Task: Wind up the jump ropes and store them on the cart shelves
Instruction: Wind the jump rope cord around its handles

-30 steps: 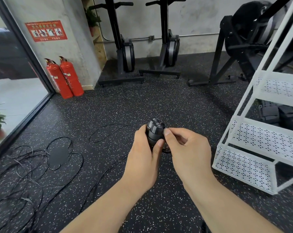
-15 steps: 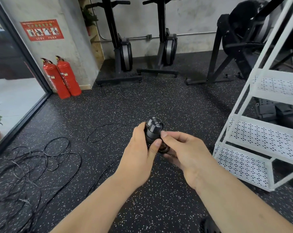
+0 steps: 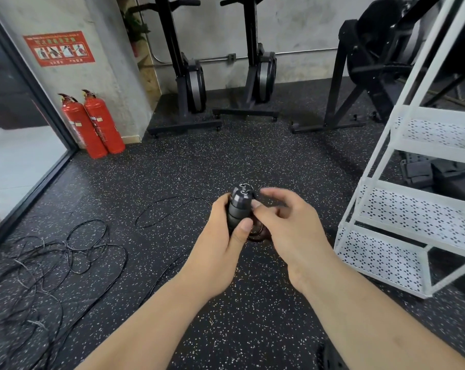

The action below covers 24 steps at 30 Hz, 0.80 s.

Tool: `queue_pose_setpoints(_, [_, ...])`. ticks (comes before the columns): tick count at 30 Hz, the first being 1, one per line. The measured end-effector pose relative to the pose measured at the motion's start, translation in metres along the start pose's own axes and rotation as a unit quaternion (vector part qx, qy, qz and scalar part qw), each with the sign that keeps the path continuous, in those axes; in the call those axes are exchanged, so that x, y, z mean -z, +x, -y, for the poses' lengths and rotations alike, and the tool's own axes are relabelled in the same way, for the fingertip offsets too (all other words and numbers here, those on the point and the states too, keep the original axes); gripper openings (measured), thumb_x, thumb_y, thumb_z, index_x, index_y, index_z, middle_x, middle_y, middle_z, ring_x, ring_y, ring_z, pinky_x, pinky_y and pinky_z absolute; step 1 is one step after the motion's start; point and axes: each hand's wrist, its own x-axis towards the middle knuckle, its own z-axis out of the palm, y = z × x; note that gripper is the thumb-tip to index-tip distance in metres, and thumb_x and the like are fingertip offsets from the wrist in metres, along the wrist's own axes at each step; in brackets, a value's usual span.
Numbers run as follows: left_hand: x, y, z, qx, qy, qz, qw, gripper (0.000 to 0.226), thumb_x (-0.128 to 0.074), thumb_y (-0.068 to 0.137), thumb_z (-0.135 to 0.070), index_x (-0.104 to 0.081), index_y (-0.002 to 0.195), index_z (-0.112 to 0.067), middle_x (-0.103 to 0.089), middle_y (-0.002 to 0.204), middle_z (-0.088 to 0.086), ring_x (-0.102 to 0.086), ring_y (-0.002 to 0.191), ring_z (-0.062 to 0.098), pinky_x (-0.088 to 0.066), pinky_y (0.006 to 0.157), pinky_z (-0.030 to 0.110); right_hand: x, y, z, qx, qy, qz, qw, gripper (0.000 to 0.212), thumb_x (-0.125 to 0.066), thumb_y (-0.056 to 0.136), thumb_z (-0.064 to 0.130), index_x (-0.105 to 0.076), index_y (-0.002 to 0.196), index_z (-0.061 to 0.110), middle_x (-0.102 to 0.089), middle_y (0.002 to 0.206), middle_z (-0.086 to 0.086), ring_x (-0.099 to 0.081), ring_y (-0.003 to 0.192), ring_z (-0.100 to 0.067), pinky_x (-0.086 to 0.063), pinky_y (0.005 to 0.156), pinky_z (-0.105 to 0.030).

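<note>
Two dark grey jump-rope handles [image 3: 239, 206], side by side and upright, with metal rings on top, are gripped by the left hand [image 3: 220, 252] in the near centre. The right hand [image 3: 287, 231] is curled just beside them and blurred; whether it pinches the cord is unclear. A tangle of loose black ropes [image 3: 52, 252] lies on the floor at the left. One white cart [image 3: 381, 257] stands at the right, and two red extinguishers [image 3: 92, 124] stand far left.

Gym: black rubber floor w/ white speckles [image 3: 226, 161], two black rowing machines stood on end [image 3: 196, 86] agst grey concrete wall [image 3: 300, 28], big black fan-wheel machine [image 3: 378, 30], tangle of thin black jump ropes [image 3: 39, 263] on floor, two red fire extinguishers [image 3: 103, 126] by glass wall [image 3: 12, 145].
</note>
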Motion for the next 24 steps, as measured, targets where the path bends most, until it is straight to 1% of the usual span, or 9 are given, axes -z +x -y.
queue_pose_setpoints(3, [-0.001,0.001,-0.005,0.009,-0.058,0.016,0.998,0.057,-0.042,0.099,-0.061,-0.039,0.150,-0.037,-0.064,0.128,-0.027,-0.059,0.120,-0.009,-0.043,0.094,0.007,0.001,0.004,0.007,0.051,-0.026,0.084,0.995,0.032,-0.064,0.105,0.016,-0.073,0.128,0.037,-0.076,0.116,0.018,-0.070,0.108,0.004,-0.052,0.086,-0.016])
queue_pose_setpoints(5, [-0.001,0.001,-0.006,0.024,-0.098,0.028,0.995,0.048,-0.043,0.100,-0.059,-0.046,0.143,-0.038,-0.067,0.123,-0.027,-0.061,0.116,-0.008,-0.045,0.094,0.013,0.006,0.005,0.010,0.063,-0.022,0.073,0.995,0.030,-0.070,0.101,0.012,-0.077,0.124,0.031,-0.078,0.114,0.017,-0.072,0.107,0.003,-0.056,0.086,-0.017])
queue_pose_setpoints(8, [0.001,0.000,-0.007,0.052,-0.152,0.041,0.986,0.042,-0.044,0.102,-0.056,-0.053,0.138,-0.037,-0.070,0.122,-0.024,-0.062,0.114,-0.007,-0.045,0.095,0.017,0.018,0.008,0.009,0.078,-0.017,0.037,0.996,0.026,-0.086,0.088,0.012,-0.082,0.109,0.028,-0.081,0.100,0.010,-0.075,0.090,-0.002,-0.060,0.079,-0.020])
queue_pose_setpoints(11, [0.002,-0.001,-0.014,0.077,-0.222,0.050,0.971,0.042,-0.046,0.102,-0.054,-0.060,0.136,-0.034,-0.076,0.121,-0.008,-0.071,0.112,0.010,-0.055,0.092,0.023,0.028,0.012,0.016,0.009,0.009,0.106,0.994,0.019,-0.084,0.089,0.015,-0.080,0.106,0.021,-0.070,0.085,-0.001,-0.063,0.067,-0.011,-0.056,0.062,-0.027])
queue_pose_setpoints(14, [0.009,0.004,-0.019,0.108,-0.345,0.047,0.931,0.053,-0.052,0.102,-0.055,-0.063,0.135,-0.016,-0.074,0.115,0.019,-0.070,0.092,0.035,-0.059,0.079,0.043,0.042,0.019,0.028,-0.095,0.149,0.235,0.956,0.004,-0.072,0.098,0.018,-0.069,0.099,0.015,-0.053,0.078,0.003,-0.040,0.058,-0.008,-0.041,0.048,-0.021])
queue_pose_setpoints(16, [0.014,0.006,-0.020,0.100,-0.382,0.068,0.916,0.059,-0.054,0.104,-0.054,-0.059,0.137,-0.006,-0.069,0.110,0.025,-0.063,0.087,0.035,-0.056,0.074,0.047,0.051,0.027,0.033,-0.112,0.217,0.252,0.937,0.011,-0.066,0.102,0.017,-0.061,0.092,0.019,-0.046,0.078,0.004,-0.032,0.056,-0.006,-0.034,0.044,-0.017])
queue_pose_setpoints(20, [0.013,0.005,-0.019,0.074,-0.316,0.115,0.939,0.047,-0.050,0.107,-0.048,-0.058,0.131,-0.008,-0.067,0.103,0.021,-0.062,0.081,0.032,-0.053,0.070,0.046,0.057,0.037,0.035,-0.070,0.222,0.195,0.953,0.019,-0.068,0.098,0.011,-0.056,0.092,0.024,-0.043,0.075,0.003,-0.029,0.053,-0.006,-0.031,0.042,-0.018])
queue_pose_setpoints(22, [0.013,0.004,-0.018,0.046,-0.225,0.135,0.964,0.037,-0.050,0.108,-0.048,-0.060,0.124,-0.017,-0.071,0.103,0.015,-0.067,0.082,0.031,-0.055,0.073,0.049,0.054,0.037,0.031,-0.009,0.182,0.160,0.970,0.018,-0.069,0.098,0.011,-0.057,0.094,0.024,-0.046,0.076,0.002,-0.033,0.055,-0.008,-0.037,0.047,-0.021])
queue_pose_setpoints(24, [0.013,0.003,-0.014,0.015,-0.107,0.140,0.984,0.032,-0.049,0.106,-0.056,-0.060,0.124,-0.032,-0.075,0.107,-0.002,-0.071,0.091,0.020,-0.057,0.083,0.047,0.047,0.034,0.026,0.070,0.121,0.132,0.981,0.012,-0.068,0.101,0.011,-0.060,0.099,0.020,-0.050,0.081,0.000,-0.042,0.060,-0.011,-0.045,0.059,-0.027])
